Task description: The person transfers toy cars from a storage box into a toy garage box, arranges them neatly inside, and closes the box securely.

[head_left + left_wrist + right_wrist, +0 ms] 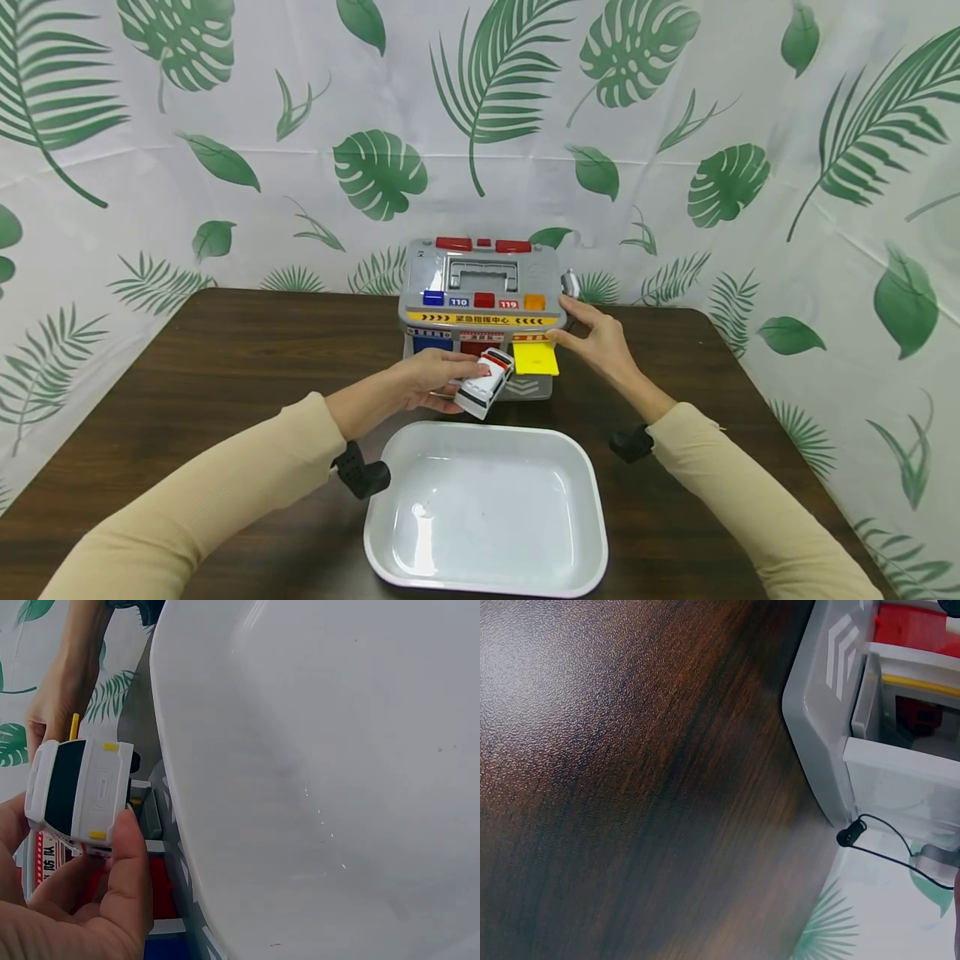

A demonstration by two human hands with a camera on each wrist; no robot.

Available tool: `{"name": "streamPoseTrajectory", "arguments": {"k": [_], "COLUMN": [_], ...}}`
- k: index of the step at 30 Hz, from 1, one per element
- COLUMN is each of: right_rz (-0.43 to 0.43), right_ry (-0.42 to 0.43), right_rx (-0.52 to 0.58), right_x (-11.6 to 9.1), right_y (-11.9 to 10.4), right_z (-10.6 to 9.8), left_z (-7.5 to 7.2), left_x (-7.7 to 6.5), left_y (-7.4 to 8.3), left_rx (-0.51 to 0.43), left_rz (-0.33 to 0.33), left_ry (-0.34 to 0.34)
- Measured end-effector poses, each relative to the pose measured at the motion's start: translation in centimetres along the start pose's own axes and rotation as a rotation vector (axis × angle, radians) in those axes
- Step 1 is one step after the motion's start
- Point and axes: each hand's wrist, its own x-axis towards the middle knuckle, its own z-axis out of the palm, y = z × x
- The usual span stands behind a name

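Observation:
My left hand (435,379) holds a white toy ambulance (486,383) with a red stripe, thumb on one side and fingers on the other. The ambulance is tilted in front of a grey toy rescue station (480,287). My right hand (600,337) grips the station's right front corner, its thumb beside the top of a raised yellow door (536,358). Other right fingers are hidden behind the corner. Beneath that door an open bay (922,724) shows in the right wrist view. The blue door (432,342) and red door (480,347) are partly hidden.
A white tray (487,583) stands on the dark wooden table (247,367) in front of the station. At the station's right side a grey piece (936,859) hangs near a black cord (889,857). A leaf-patterned cloth (285,200) stands behind.

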Motion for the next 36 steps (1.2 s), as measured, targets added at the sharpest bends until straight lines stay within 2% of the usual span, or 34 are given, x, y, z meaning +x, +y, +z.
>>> {"name": "streamPoseTrajectory", "arguments": {"k": [8,17,24,36], "right_rz": [0.000,-0.001,-0.013,0.001], "right_ry": [-0.002,-0.005,0.006,-0.002], "right_rx": [-0.002,-0.004,-0.019,-0.026], "right_x": [0.0,0.1,0.0,0.1], "right_y": [0.1,0.1,0.1,0.0], "right_z": [0.0,0.1,0.1,0.1], "left_z": [0.0,0.6,1.4,3.3], "left_x": [0.4,1.1,2.2,3.2], "left_y": [0.1,-0.1,-0.6,-1.1], "left_rx": [0.028,0.008,-0.043,-0.051], "left_rz": [0.011,0.030,0.036,0.064], "left_ry": [-0.017,-0.019,-0.004,0.031]}}
